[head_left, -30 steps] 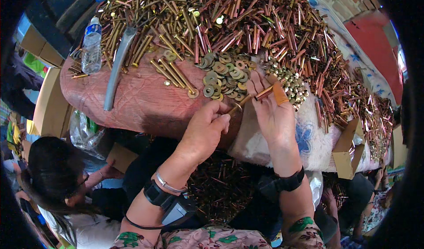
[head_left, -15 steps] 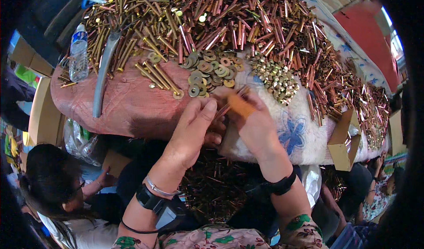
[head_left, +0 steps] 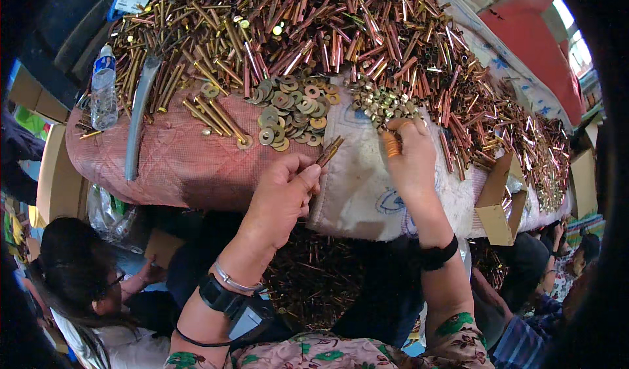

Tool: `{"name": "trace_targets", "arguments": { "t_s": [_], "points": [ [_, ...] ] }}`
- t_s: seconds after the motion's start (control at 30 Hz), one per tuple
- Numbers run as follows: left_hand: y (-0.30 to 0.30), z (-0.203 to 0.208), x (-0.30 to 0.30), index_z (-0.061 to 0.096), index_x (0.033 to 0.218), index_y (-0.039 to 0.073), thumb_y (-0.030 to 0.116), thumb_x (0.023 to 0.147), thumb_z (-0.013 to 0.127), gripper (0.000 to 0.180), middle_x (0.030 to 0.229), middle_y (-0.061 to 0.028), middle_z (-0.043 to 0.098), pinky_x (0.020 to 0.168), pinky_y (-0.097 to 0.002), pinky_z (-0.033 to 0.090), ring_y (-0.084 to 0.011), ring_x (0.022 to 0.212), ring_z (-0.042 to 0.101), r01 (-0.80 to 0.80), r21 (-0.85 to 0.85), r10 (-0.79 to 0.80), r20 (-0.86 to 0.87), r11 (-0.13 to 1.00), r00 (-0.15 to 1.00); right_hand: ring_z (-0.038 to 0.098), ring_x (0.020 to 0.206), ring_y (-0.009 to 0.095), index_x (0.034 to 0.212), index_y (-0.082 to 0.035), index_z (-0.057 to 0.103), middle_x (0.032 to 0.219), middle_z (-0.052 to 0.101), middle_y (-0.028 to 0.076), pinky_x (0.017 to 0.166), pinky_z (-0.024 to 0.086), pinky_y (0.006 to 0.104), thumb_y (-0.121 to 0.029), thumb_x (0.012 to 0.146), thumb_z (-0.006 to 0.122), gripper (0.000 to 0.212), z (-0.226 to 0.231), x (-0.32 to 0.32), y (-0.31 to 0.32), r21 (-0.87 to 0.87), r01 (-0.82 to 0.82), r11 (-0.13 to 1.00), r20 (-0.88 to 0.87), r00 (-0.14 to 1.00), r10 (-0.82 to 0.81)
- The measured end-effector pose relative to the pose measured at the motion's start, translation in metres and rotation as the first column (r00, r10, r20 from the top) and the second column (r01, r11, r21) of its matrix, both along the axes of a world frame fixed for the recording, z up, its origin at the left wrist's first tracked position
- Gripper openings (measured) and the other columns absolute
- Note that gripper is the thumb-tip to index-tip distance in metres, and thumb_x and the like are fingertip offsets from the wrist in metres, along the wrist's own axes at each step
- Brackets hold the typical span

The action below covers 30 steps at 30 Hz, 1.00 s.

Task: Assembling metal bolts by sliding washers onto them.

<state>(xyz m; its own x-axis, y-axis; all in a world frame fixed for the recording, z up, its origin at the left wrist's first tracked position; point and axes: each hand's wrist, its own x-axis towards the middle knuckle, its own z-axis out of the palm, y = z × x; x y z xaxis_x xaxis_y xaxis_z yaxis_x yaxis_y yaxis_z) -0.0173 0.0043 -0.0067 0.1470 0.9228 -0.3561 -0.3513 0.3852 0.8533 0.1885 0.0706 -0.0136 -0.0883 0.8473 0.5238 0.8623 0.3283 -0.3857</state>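
Observation:
My left hand [head_left: 283, 195] is closed round a small bunch of copper-coloured anchor bolts [head_left: 331, 151], whose brass-coloured ends stick up past thumb and forefinger. How many it holds is partly hidden by the fingers. At the near edge of a heap of small shiny nuts [head_left: 380, 106], my right hand [head_left: 414, 163] has its fingers bent and pinched down on the nuts; orange tape wraps one finger. Flat round washers [head_left: 298, 112] lie piled left of the nuts. Several long brass-coloured bolts [head_left: 213, 117] rest side by side farther left, one with a washer at its end.
Copper-coloured metal sleeves [head_left: 367, 32] and bolts cover the far side. A grey flat bar [head_left: 139, 123] and a water bottle [head_left: 103, 91] stand at left. An opened cardboard box [head_left: 498, 205] is at the near right edge. Another person [head_left: 78, 284] sits at lower left.
My hands have come apart. The right one has moved away from the bolts and up to the nuts; the left one still grips the bolts. The view has shifted slightly.

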Motion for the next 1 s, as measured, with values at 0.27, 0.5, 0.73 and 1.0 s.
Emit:
{"name": "trace_targets", "arguments": {
  "t_s": [0.27,0.5,0.73,1.0],
  "points": [
    [-0.001,-0.002,0.005,0.055,0.093,0.003,0.017,0.088,0.053,0.015,0.068,0.0022,0.048,0.042,-0.0159,0.028,-0.0022,0.050,0.036,0.004,0.051,0.002,-0.105,0.999,0.995,0.054,0.072,0.031,0.085,-0.002,0.056,0.078,0.054,0.013,0.062,0.045,0.0381,-0.006,0.071,0.065,0.017,-0.004,-0.003,0.005,0.077,-0.057,0.995,0.118,0.992,0.048],
    [-0.001,-0.002,0.001,0.053,0.093,0.005,0.016,0.088,0.052,0.012,0.068,0.0023,0.047,0.042,-0.0157,0.027,-0.0016,0.048,0.034,0.035,0.029,-0.032,-0.103,0.999,0.994,0.050,0.067,0.008,0.091,-0.003,0.055,0.076,0.056,-0.001,0.062,0.042,0.0218,0.001,0.080,0.058,0.013,-0.003,-0.019,-0.017,-0.147,-0.480,0.865,-0.908,0.412,0.074],
    [-0.004,-0.001,0.003,0.053,0.093,0.006,0.017,0.088,0.053,0.011,0.067,0.0040,0.046,0.043,-0.0153,0.028,-0.0011,0.050,0.035,0.073,0.066,-0.065,-0.112,0.995,0.992,0.048,0.070,0.008,0.101,-0.003,0.056,0.084,0.056,0.001,0.061,0.040,0.0217,0.001,0.079,0.059,0.022,0.001,-0.027,-0.031,-0.026,-0.645,0.764,-1.000,0.015,-0.021],
    [-0.006,0.000,0.000,0.056,0.093,0.006,0.015,0.087,0.054,0.011,0.067,0.0055,0.047,0.049,-0.0170,0.033,-0.0014,0.056,0.041,0.121,0.152,-0.083,-0.235,0.981,0.968,0.050,0.068,0.008,0.099,-0.003,0.059,0.080,0.057,0.000,0.058,0.039,0.0208,-0.007,0.081,0.062,0.018,-0.004,-0.034,-0.035,-0.105,-0.612,0.784,-0.984,0.175,0.005]
  ]
}}
